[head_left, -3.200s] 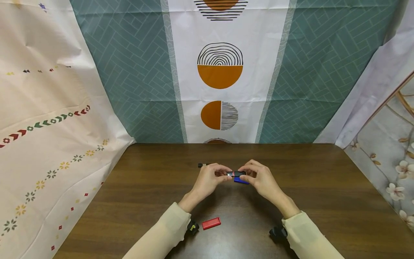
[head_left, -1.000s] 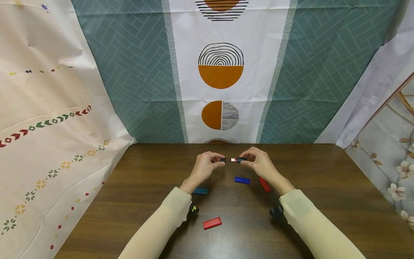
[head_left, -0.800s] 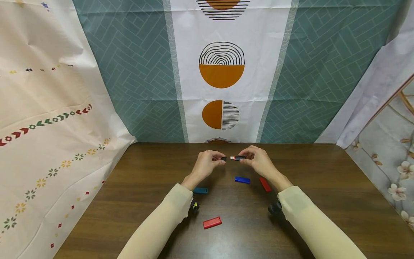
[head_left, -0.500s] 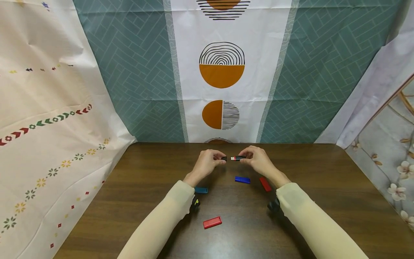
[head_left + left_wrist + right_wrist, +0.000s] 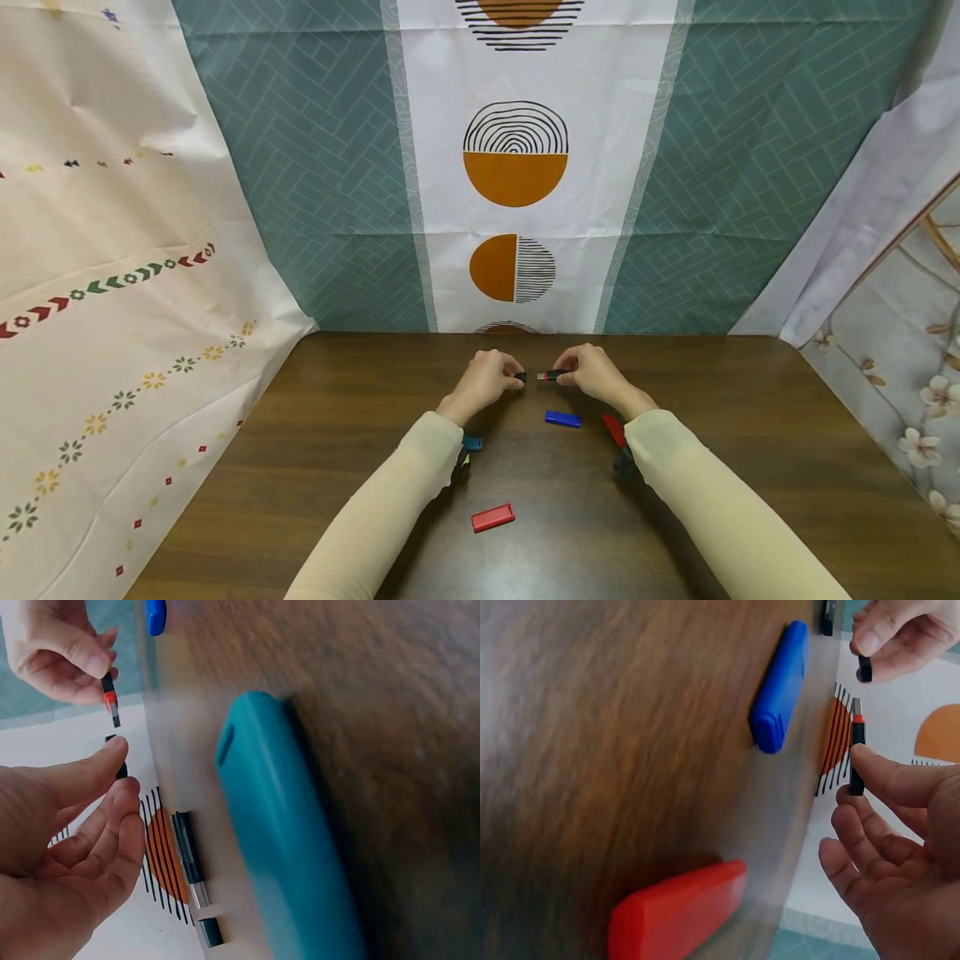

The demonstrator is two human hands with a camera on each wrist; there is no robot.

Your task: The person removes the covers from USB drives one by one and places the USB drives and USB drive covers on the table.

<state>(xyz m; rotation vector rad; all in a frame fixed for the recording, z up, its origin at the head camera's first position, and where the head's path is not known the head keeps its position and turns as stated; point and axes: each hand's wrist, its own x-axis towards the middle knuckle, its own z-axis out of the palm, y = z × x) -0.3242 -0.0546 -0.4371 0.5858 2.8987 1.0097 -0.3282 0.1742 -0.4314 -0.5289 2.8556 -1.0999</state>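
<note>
My left hand pinches a small black cap between thumb and fingers. Opposite it, my right hand pinches a black USB stick with a red band, its metal plug bare and pointing at the cap. A short gap separates plug and cap in all three views. Both hands are raised over the far part of the table. Below and between them lies a blue USB stick. A teal one sits by the left wrist, partly covered by the sleeve, and a red one beside the right wrist.
Another red USB stick lies nearer the front of the brown table. Beyond the left hand, the left wrist view shows an uncapped black USB stick with a loose black cap. Patterned cloth hangs behind the table.
About three seconds ago both hands held the black stick close together above the blue one. The cap has since come apart from it, and both hands have moved farther back.
</note>
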